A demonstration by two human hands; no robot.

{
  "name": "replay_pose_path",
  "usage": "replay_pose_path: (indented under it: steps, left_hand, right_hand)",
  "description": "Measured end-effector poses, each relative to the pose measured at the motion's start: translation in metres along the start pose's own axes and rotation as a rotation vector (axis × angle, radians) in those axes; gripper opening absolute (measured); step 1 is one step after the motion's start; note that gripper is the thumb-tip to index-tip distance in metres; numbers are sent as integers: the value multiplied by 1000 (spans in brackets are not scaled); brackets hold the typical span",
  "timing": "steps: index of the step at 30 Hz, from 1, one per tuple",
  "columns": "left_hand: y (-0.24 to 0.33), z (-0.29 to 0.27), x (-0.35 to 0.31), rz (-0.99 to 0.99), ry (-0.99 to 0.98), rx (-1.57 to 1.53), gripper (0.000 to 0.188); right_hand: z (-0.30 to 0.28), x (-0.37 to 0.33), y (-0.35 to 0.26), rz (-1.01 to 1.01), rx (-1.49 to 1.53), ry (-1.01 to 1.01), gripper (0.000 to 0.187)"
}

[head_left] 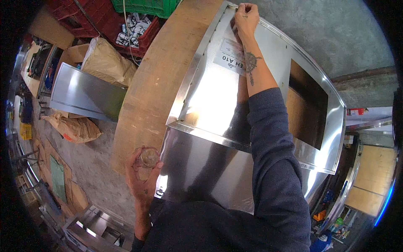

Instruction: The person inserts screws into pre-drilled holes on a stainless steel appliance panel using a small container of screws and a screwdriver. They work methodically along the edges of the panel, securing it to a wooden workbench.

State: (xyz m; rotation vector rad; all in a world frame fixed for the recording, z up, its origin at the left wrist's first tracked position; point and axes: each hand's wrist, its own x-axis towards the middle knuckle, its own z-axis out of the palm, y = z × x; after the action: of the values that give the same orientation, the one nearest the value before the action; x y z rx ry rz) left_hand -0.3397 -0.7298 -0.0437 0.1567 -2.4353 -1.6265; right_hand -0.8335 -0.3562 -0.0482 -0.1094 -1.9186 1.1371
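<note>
A large shiny sheet-metal cabinet (210, 105) lies in front of me on a wooden tabletop (147, 96). It has raised flanged edges and a rectangular opening (308, 103) on its right part. My right hand (247, 17) reaches to its far left corner, fingers pinched together at the flange. Anything between those fingertips is too small to make out. Low at the cabinet's near left side, my left hand (139, 178) wraps round a small clear round jar (149, 156). A printed label (230, 52) sits on the metal beside my right wrist.
A red crate (75, 17) with several small wrapped items and a green crate (147, 6) stand at the far left. Below them are a brown paper sack (109, 63) and a bent metal sheet (84, 92). A grey wall (331, 33) bounds the far right.
</note>
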Motion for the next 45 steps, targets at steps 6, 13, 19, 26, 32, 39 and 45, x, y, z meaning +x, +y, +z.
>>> replay_pose_path:
  steps: [6, 13, 19, 26, 32, 39, 45]
  left_hand:
    - [7, 3, 3, 1, -13, -28, 70]
    - [5, 2, 3, 3, -22, -25, 69]
    - [4, 1, 1, -19, -51, -64, 68]
    - [6, 3, 3, 11, -16, -33, 69]
    - [6, 4, 2, 4, -21, -12, 70]
    - [4, 4, 0, 5, -21, -41, 70]
    - [9, -2, -7, -23, -15, 14, 70]
  right_hand:
    - [8, -5, -2, -17, 24, -43, 24]
    - [8, -5, -3, -72, 22, -54, 25]
    - [8, -4, -1, -68, 4, -66, 25]
    - [7, -7, -8, -1, 27, -106, 25]
    - [7, -4, 1, -94, 9, -79, 24]
    - [8, -3, 1, -69, -18, -88, 23]
    - [2, -16, -28, -22, -18, -137, 22]
